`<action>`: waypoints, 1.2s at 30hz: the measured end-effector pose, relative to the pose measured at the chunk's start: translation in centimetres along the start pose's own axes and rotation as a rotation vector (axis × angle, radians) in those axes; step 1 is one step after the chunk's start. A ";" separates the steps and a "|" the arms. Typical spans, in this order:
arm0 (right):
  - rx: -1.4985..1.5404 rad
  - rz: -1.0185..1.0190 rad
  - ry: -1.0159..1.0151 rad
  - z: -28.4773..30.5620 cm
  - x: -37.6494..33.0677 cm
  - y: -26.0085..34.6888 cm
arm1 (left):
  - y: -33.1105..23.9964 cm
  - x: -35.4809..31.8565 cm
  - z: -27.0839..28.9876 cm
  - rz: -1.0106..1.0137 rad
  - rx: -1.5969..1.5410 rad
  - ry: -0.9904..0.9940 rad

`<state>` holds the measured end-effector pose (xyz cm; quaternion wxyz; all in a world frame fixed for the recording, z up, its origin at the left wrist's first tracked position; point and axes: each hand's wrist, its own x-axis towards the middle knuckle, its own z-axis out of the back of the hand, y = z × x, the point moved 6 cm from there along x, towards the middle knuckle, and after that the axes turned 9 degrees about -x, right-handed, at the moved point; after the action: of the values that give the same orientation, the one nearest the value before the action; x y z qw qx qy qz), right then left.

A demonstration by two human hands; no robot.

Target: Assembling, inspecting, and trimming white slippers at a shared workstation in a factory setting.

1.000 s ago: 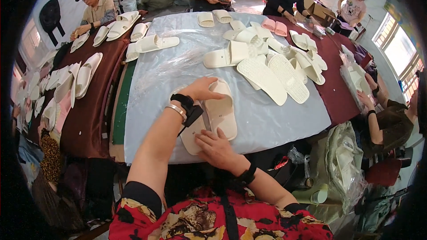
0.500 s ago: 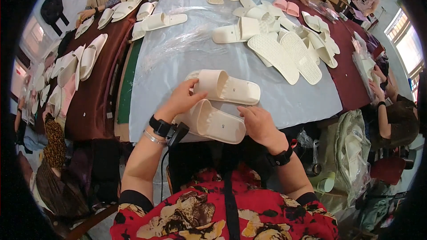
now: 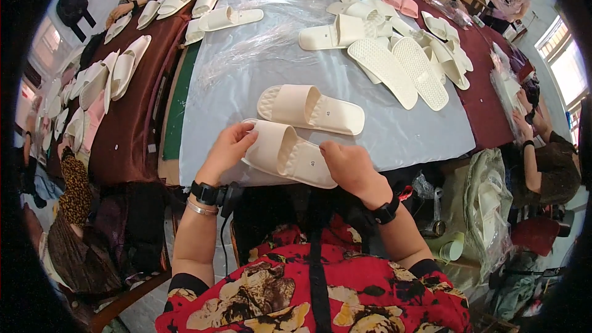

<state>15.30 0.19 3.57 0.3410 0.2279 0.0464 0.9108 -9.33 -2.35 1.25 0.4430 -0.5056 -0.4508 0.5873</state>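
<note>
Two cream slippers lie side by side in front of me, their straps to the left and heels to the right. On the nearer slipper (image 3: 302, 163), my left hand (image 3: 229, 148) has its fingers and thumb closed at the toe end, by the strap. My right hand (image 3: 353, 169) pinches the heel end of the same slipper, its fingers curled and partly hidden. Just beyond lies the farther slipper (image 3: 339, 116), flat on the pale grey-blue cloth (image 3: 413, 142) with no hand on it.
Farther back is a pile of cream slippers (image 3: 382, 71), with a pink pair (image 3: 401, 3) behind it. Crumpled clear plastic (image 3: 246, 55) lies at the left of the cloth. More slippers (image 3: 126, 68) cover the brown table on the left. Other people work around the tables.
My left hand has let go of the farther slipper's strap and come down to the nearer slipper's toe end. My right hand stays at the nearer slipper's heel.
</note>
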 end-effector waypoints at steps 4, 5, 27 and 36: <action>-0.127 -0.006 0.051 -1.0 0.3 0.4 | 0.6 0.5 -1.1 -0.025 -0.063 0.124; -0.129 -0.005 0.052 -1.2 0.4 0.6 | 0.6 0.7 -1.1 -0.026 -0.065 0.124; 0.018 -0.013 -0.189 -3.6 1.7 2.5 | 3.7 1.7 -4.6 0.268 -0.719 0.284; 0.229 -0.030 -0.113 1.2 0.6 3.5 | 4.2 2.4 -2.4 0.091 -0.460 0.005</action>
<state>13.37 -2.16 5.75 0.3281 0.3157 0.1344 0.8801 -7.47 -0.64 -3.52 0.2904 -0.6146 -0.5482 0.4872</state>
